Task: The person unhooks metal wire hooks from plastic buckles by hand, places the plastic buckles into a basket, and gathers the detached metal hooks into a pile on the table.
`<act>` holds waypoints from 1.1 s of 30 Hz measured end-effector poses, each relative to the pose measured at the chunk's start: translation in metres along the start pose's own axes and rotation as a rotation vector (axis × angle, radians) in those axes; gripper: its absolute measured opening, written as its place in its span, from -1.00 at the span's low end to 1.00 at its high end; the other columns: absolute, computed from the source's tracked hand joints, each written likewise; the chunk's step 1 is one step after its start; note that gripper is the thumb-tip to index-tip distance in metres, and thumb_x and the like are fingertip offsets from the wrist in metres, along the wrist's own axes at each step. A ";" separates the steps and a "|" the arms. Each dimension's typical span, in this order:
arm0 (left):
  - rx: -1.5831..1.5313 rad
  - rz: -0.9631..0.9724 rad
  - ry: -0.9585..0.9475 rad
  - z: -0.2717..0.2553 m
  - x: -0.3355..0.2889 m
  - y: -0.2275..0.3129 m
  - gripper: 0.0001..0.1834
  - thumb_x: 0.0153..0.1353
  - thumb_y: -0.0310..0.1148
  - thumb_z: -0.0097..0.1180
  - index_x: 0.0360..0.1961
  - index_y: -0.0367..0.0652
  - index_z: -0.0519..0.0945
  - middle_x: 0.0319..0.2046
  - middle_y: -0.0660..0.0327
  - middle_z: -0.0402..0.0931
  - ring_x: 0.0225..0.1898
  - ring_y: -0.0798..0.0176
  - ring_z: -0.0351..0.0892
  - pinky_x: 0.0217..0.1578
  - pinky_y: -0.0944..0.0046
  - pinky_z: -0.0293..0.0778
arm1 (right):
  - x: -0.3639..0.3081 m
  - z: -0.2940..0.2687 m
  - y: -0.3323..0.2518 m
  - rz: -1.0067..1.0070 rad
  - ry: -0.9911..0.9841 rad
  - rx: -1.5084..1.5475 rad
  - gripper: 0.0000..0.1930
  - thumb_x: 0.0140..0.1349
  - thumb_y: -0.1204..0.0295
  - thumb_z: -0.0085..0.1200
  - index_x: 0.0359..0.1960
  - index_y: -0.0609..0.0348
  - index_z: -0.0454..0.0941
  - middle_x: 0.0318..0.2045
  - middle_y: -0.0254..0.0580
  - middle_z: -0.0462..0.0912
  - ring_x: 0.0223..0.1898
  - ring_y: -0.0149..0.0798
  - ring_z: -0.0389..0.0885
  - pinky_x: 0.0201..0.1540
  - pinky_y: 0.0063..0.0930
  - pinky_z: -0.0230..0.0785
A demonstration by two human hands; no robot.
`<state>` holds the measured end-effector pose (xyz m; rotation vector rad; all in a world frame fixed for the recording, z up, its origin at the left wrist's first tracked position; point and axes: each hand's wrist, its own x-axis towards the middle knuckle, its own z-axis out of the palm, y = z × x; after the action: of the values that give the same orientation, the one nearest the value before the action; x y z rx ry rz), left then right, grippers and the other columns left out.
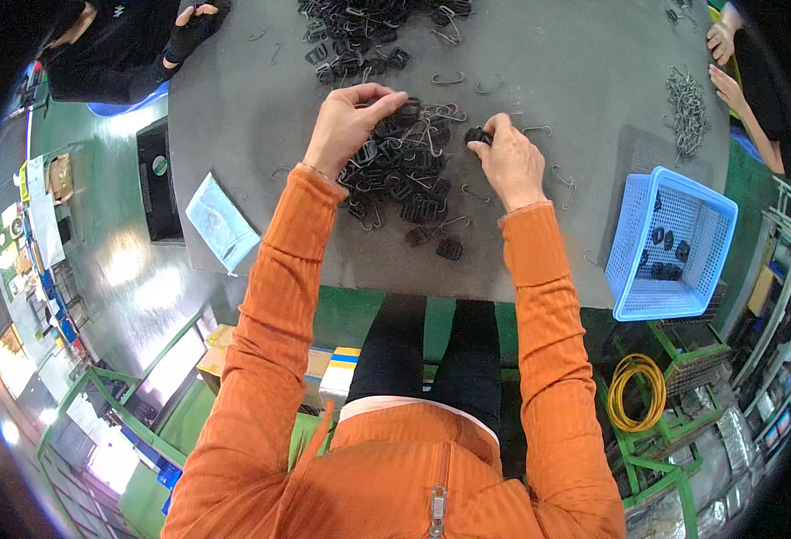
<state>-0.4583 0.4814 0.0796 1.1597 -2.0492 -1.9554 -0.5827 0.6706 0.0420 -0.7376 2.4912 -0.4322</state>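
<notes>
Before me on the grey table lies a pile of black plastic buckles [413, 171] mixed with bent wire hooks [433, 135]. My left hand [351, 126] is at the pile's far edge, thumb and fingers closed on a black buckle [408, 110] partly hidden below the fingertips. Just right of the pile, my right hand [510, 162] pinches a small black plastic piece [477, 136] between thumb and fingers. Single hooks lie around the right hand, one of them a silver hook [564, 184] beside its wrist. A loose black buckle [449, 248] sits near the table's front edge.
At right stands a blue plastic basket [627, 242] with several black pieces inside. A light blue packet [221, 223] lies at left. More buckles [351, 36] are heaped at the far side; a hook pile [686, 112] lies far right. Two other people's hands show at the table's edges.
</notes>
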 end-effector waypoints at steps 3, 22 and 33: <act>-0.024 -0.134 -0.137 -0.009 -0.008 0.003 -0.77 0.15 -0.22 0.18 -0.36 -0.18 0.62 -0.58 0.48 0.41 -0.59 0.62 0.24 -0.58 0.57 0.16 | -0.005 -0.005 -0.001 -0.097 0.072 0.028 -0.69 0.02 0.23 0.24 -0.38 0.20 0.48 -0.36 -0.15 0.64 -0.39 -0.19 0.61 -0.34 -0.38 0.41; 0.498 0.553 0.241 0.167 -0.060 0.047 -0.70 0.05 -0.30 0.18 -0.18 -0.15 0.55 -0.09 0.04 0.47 0.01 0.01 0.40 0.06 0.12 0.31 | -0.118 -0.173 0.167 0.092 0.764 -0.084 -0.58 0.08 0.41 0.11 0.00 0.23 0.39 -0.09 -0.01 0.43 0.04 -0.02 0.35 0.10 -0.24 0.20; 1.019 0.393 0.297 0.029 -0.039 -0.058 -0.69 0.06 -0.25 0.16 -0.15 -0.07 0.53 -0.25 0.29 0.46 -0.12 0.15 0.38 -0.11 0.12 0.33 | -0.043 0.041 -0.044 -0.495 0.159 0.030 -0.61 -0.03 0.38 0.21 -0.11 0.01 0.44 -0.11 -0.17 0.43 -0.07 -0.10 0.43 -0.10 -0.28 0.40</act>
<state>-0.4194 0.5335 0.0396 0.9186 -2.8314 -0.4681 -0.5114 0.6538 0.0431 -1.3600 2.4201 -0.7230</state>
